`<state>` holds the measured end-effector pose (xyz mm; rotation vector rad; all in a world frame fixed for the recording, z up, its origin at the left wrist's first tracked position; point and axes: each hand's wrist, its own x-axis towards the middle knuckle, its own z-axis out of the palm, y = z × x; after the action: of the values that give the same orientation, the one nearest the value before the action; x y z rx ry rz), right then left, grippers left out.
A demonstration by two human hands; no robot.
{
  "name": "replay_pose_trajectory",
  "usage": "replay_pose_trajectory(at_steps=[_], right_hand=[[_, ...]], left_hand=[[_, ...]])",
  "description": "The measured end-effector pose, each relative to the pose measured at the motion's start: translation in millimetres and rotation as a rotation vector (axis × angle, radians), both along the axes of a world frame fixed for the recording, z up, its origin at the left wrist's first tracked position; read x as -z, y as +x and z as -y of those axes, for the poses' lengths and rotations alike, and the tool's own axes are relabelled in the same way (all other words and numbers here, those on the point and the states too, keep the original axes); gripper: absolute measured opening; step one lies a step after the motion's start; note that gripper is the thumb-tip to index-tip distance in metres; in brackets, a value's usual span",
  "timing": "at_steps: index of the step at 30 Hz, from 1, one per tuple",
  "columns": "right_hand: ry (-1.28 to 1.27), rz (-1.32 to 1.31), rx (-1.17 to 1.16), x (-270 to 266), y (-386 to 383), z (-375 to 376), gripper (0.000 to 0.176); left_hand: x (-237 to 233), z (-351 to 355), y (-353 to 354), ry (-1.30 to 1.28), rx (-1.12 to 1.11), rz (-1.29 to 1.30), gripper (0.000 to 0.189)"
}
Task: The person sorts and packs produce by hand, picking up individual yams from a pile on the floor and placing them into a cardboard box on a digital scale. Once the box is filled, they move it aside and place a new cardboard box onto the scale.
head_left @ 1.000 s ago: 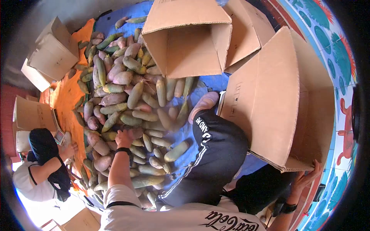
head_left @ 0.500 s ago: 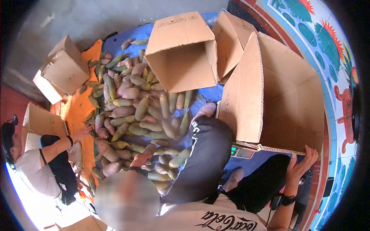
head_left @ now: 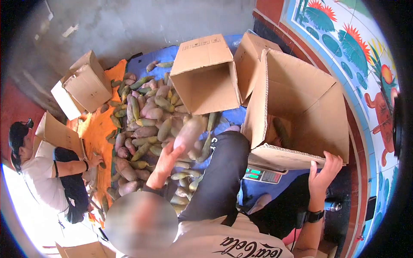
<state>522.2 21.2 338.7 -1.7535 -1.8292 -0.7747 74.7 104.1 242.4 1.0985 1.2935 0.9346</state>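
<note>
My left hand (head_left: 165, 163) is raised over the pile with its fingers wrapped round a large pinkish radish (head_left: 189, 131), slightly blurred. At the right, my right hand (head_left: 325, 174) grips the near rim of a large open cardboard box (head_left: 294, 155). Inside that box a dark green radish (head_left: 280, 131) shows, partly in shadow. The box sits on a weighing scale (head_left: 270, 176) with lit green displays, whose top is mostly hidden. A heap of green and pinkish radishes (head_left: 146, 131) lies in front of my left hand.
Two more cardboard boxes, one an open box (head_left: 204, 53) and one a box behind it (head_left: 254, 56), stand at the back. Another person (head_left: 43, 180) squats at the left, one hand near the radishes. A blue sheet (head_left: 234, 114) and an orange sheet (head_left: 92, 133) cover the floor.
My left hand has risen from the pile with the pinkish radish. The big box is at a different angle, showing the radish inside and more of the scale. My right hand stays on its rim.
</note>
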Motion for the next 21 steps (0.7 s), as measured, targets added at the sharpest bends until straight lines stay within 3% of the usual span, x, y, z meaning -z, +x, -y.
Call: replay_pose_trajectory(at_steps=[4,8,10,11,14,21], right_hand=[[0.032,0.024,-0.004,1,1,-1,0.044],[0.048,0.024,-0.014,1,1,-1,0.044],[0.052,0.015,-0.021,1,0,-2,0.043],[0.057,0.018,-0.022,0,0,-1,0.043],[0.040,0.022,-0.008,-1,0,0,0.043],[0.031,0.009,-0.020,-2,-3,2,0.044]], left_hand=[[-90,-8,50,0.221,0.039,0.053,0.057],[-125,-18,93,0.478,0.116,0.003,0.057],[-139,-18,118,0.526,0.179,0.118,0.055],[-146,-19,129,0.640,0.217,0.014,0.053],[-152,-17,163,0.937,0.245,-0.242,0.057],[-135,-27,208,1.198,0.265,-0.493,0.056]])
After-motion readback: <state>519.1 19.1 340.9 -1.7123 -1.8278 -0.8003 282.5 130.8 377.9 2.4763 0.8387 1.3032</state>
